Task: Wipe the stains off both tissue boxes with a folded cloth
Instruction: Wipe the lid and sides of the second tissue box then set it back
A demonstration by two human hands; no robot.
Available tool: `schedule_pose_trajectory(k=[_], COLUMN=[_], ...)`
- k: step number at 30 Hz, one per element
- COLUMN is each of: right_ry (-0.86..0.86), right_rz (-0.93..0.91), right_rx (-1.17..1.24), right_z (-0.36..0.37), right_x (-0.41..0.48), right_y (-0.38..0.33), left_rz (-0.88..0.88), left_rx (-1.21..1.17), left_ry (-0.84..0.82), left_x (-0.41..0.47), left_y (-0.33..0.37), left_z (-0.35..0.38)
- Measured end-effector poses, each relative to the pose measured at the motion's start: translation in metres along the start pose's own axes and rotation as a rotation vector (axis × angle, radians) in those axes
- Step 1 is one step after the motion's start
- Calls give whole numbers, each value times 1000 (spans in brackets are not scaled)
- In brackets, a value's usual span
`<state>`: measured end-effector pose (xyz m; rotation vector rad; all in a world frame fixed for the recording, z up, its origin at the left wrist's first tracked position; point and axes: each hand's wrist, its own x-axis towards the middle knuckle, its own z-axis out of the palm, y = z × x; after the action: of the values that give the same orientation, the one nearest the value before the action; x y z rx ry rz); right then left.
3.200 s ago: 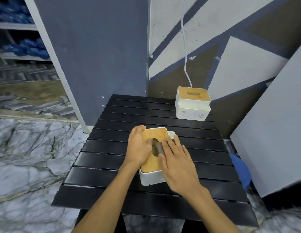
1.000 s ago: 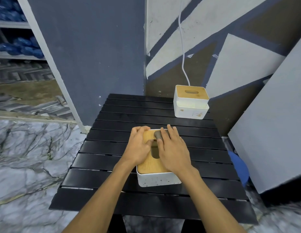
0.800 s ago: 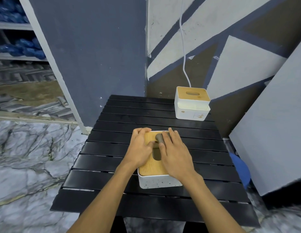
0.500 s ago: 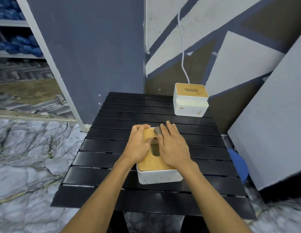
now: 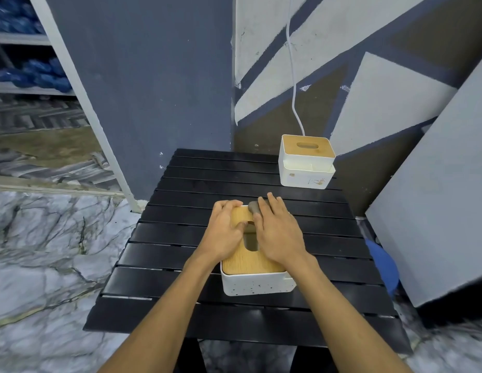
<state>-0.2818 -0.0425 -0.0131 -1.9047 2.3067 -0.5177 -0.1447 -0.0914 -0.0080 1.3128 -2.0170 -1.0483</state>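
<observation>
The right hand (image 5: 279,235) lies flat with straight fingers and presses the gray cloth (image 5: 254,207) on the near box (image 5: 257,285). Beside it, the left hand (image 5: 223,232) curls over the box's far edge and holds it. The other box (image 5: 306,168) sits well past the fingertips.

Cloth (image 5: 254,207): mostly hidden under my right hand (image 5: 281,235).
Near box (image 5: 257,285): far-left corner hidden under my left hand (image 5: 223,232).
Cable (image 5: 292,63): cut off at the top edge.

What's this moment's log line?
step: wiping near tissue box lid | left hand: grips box | right hand: presses grey cloth at lid's far edge | far tissue box: untouched
</observation>
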Motion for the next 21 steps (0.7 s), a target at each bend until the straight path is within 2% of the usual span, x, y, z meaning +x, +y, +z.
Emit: schedule_pose_trajectory(k=[4, 12, 17, 21], right_ry=[0, 10, 36, -16], right_rz=[-49, -44, -40, -15], right_rx=[-28, 40, -10, -9], right_z=[11, -11, 2, 0], right_x=[0, -77, -31, 0], right_y=[10, -5, 1, 2], left_rz=[-11, -15, 2, 4], left_rx=[-21, -37, -10, -6], left_ry=[25, 13, -1, 5], left_x=[0, 1, 2, 2], left_y=[1, 0, -1, 0], left_z=[0, 2, 0, 0])
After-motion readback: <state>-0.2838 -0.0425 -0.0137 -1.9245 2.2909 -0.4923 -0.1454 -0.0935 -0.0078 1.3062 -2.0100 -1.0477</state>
